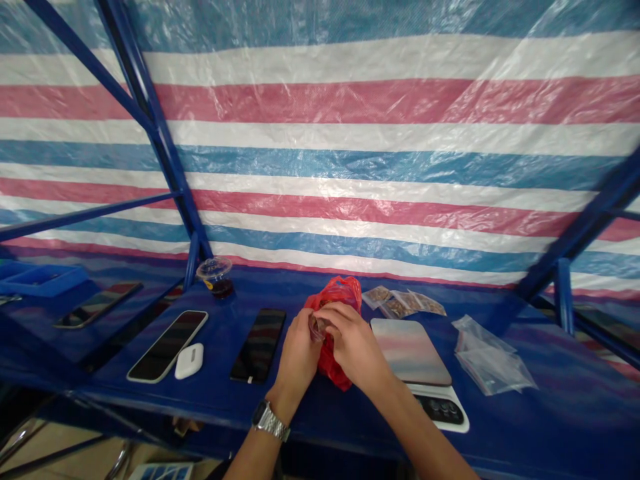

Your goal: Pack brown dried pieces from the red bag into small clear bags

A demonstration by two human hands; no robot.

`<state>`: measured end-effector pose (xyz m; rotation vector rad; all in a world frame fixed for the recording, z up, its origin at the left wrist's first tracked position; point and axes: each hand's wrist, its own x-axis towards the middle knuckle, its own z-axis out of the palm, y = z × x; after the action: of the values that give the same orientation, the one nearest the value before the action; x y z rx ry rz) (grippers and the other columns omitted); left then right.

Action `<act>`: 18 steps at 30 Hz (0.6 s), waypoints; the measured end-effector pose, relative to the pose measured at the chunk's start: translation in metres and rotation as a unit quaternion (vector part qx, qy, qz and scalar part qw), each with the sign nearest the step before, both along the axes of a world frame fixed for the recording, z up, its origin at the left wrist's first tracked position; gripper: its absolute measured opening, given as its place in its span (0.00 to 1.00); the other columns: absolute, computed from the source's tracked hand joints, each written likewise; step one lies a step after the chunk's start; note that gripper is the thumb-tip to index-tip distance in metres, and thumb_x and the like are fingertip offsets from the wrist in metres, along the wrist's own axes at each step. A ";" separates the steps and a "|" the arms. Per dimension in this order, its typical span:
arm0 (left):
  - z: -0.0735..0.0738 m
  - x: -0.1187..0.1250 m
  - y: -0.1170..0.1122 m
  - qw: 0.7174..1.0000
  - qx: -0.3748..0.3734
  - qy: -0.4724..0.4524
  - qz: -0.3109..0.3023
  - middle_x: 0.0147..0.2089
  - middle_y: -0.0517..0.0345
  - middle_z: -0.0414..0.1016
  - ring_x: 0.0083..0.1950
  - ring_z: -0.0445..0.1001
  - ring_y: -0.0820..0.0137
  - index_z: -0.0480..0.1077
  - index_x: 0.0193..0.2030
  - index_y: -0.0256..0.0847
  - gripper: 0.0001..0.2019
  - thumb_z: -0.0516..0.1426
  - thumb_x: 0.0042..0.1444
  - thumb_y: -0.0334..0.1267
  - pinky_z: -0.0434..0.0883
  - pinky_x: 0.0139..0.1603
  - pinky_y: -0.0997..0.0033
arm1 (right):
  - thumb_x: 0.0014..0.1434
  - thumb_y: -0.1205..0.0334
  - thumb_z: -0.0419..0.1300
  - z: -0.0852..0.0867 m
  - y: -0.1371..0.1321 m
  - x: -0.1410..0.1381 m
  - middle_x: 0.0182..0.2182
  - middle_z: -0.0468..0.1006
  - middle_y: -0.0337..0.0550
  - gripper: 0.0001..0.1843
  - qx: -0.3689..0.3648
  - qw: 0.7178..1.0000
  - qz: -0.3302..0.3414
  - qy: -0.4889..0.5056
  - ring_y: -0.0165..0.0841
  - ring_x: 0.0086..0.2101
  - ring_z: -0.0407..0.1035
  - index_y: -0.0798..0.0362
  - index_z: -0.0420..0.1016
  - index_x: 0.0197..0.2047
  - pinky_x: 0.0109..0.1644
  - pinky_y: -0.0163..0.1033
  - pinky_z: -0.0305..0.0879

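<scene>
My left hand (299, 357), with a metal wristwatch (271, 421) on its wrist, and my right hand (356, 347) meet over a red plastic bag (336, 293) on the blue table (550, 413). Both hands pinch a small clear plastic pouch (317, 328) between their fingers, just in front of the bag's mouth. What is inside the pouch is too small to make out. A kitchen scale (411, 350) with a shiny plate sits right of my right hand.
Filled small pouches (400, 302) lie behind the scale. A pile of clear pouches (487, 360) lies at the right. Two phones (169, 345) (259, 344), a white earbud case (189, 361) and a lidded cup (215, 275) sit left. Blue frame posts stand on both sides.
</scene>
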<state>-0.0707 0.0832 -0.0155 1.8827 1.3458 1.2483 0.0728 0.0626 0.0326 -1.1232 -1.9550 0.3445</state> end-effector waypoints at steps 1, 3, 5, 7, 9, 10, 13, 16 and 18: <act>-0.001 0.000 -0.001 1.000 -0.006 -0.002 -0.001 0.43 0.53 0.76 0.44 0.76 0.63 0.68 0.46 0.42 0.07 0.54 0.62 0.31 0.69 0.45 0.65 | 0.57 0.84 0.50 -0.001 -0.002 -0.001 0.52 0.78 0.44 0.30 0.000 1.000 0.002 -0.013 0.37 0.52 0.72 0.48 0.79 0.53 0.60 0.45 0.68; -0.002 0.001 -0.002 1.000 -0.020 -0.012 0.001 0.43 0.53 0.76 0.44 0.77 0.62 0.67 0.46 0.42 0.07 0.55 0.61 0.31 0.69 0.44 0.65 | 0.57 0.84 0.50 -0.004 -0.004 -0.001 0.53 0.77 0.45 0.31 -0.006 0.999 0.002 -0.036 0.37 0.51 0.73 0.48 0.78 0.54 0.58 0.44 0.70; -0.002 0.002 -0.003 0.999 -0.029 -0.031 0.001 0.42 0.54 0.77 0.43 0.77 0.63 0.67 0.46 0.42 0.08 0.55 0.60 0.30 0.70 0.45 0.65 | 0.58 0.83 0.51 -0.006 -0.006 -0.001 0.53 0.77 0.45 0.31 -0.004 0.999 -0.003 -0.051 0.38 0.51 0.73 0.47 0.78 0.56 0.58 0.44 0.71; -0.002 0.004 -0.004 0.998 -0.035 -0.054 -0.004 0.42 0.55 0.77 0.43 0.77 0.64 0.67 0.47 0.42 0.10 0.56 0.60 0.29 0.71 0.45 0.65 | 0.59 0.82 0.51 -0.006 -0.007 -0.001 0.54 0.76 0.46 0.31 0.003 0.999 -0.009 -0.050 0.39 0.53 0.72 0.46 0.77 0.57 0.60 0.46 0.70; -0.003 0.007 -0.005 0.997 -0.028 -0.075 -0.003 0.44 0.56 0.76 0.44 0.77 0.64 0.67 0.48 0.42 0.12 0.57 0.58 0.28 0.72 0.47 0.64 | 0.60 0.81 0.51 -0.005 -0.008 0.000 0.55 0.75 0.46 0.30 -0.002 0.999 -0.009 -0.031 0.39 0.55 0.71 0.46 0.76 0.58 0.60 0.46 0.69; -0.003 0.008 -0.006 0.997 -0.016 -0.082 0.002 0.45 0.55 0.76 0.45 0.77 0.64 0.68 0.49 0.42 0.13 0.57 0.57 0.27 0.72 0.48 0.64 | 0.60 0.81 0.51 -0.004 -0.009 0.000 0.55 0.75 0.46 0.30 -0.008 1.000 -0.008 -0.017 0.39 0.55 0.71 0.46 0.75 0.59 0.60 0.46 0.69; -0.006 0.011 -0.007 0.996 0.030 -0.081 0.029 0.47 0.53 0.72 0.48 0.75 0.64 0.68 0.49 0.42 0.15 0.58 0.56 0.24 0.72 0.52 0.62 | 0.61 0.79 0.51 -0.003 -0.010 0.001 0.55 0.75 0.45 0.28 -0.021 1.000 0.001 0.012 0.38 0.54 0.72 0.46 0.74 0.58 0.61 0.45 0.69; -0.008 0.013 -0.010 0.996 0.039 -0.072 0.031 0.47 0.54 0.68 0.47 0.74 0.66 0.70 0.48 0.42 0.14 0.56 0.57 0.24 0.73 0.51 0.63 | 0.62 0.78 0.50 -0.006 -0.011 0.003 0.55 0.75 0.45 0.26 -0.013 1.000 0.011 0.023 0.37 0.54 0.72 0.46 0.76 0.56 0.61 0.45 0.69; -0.008 0.014 -0.011 0.997 0.035 -0.067 0.024 0.46 0.54 0.67 0.46 0.74 0.66 0.70 0.46 0.42 0.13 0.56 0.58 0.23 0.74 0.49 0.64 | 0.63 0.77 0.50 -0.008 -0.011 0.004 0.54 0.76 0.44 0.25 -0.007 0.999 0.014 0.029 0.37 0.53 0.73 0.46 0.76 0.55 0.61 0.44 0.69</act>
<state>-0.0570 0.0721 -0.0232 1.7873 1.2996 1.4359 0.0770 0.0515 0.0242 -1.0836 -1.9204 0.4014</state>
